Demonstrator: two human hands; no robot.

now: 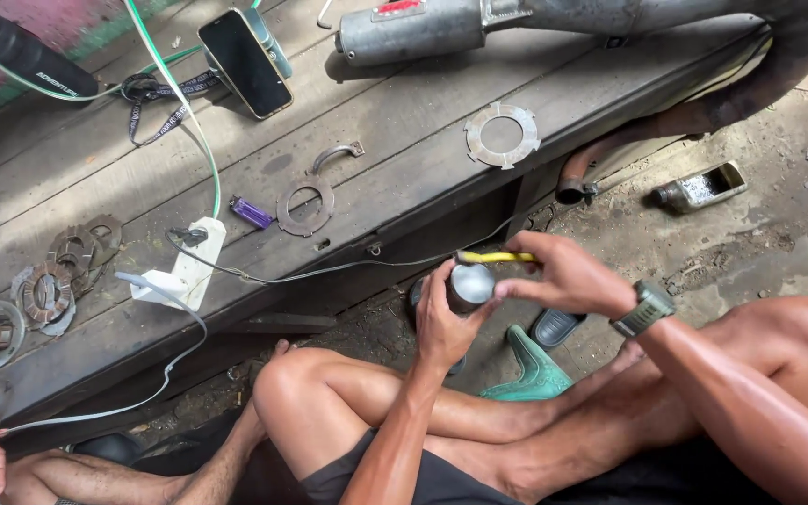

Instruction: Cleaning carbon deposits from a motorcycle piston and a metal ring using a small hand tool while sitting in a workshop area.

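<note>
Near the frame's middle, my left hand (441, 323) grips a heavy, slippery metal cup (469, 285); my right hand (568, 276) pinches a yellow tool (496, 256).

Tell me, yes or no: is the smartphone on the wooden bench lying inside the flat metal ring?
No, the smartphone lies at the far side of the wooden bench, well apart from the flat metal ring, which has only bare wood inside it.

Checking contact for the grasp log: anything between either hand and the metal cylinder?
Nothing visible. The left hand grips the metal cylinder directly; the right hand touches its top edge while holding a yellow-handled tool.
</note>
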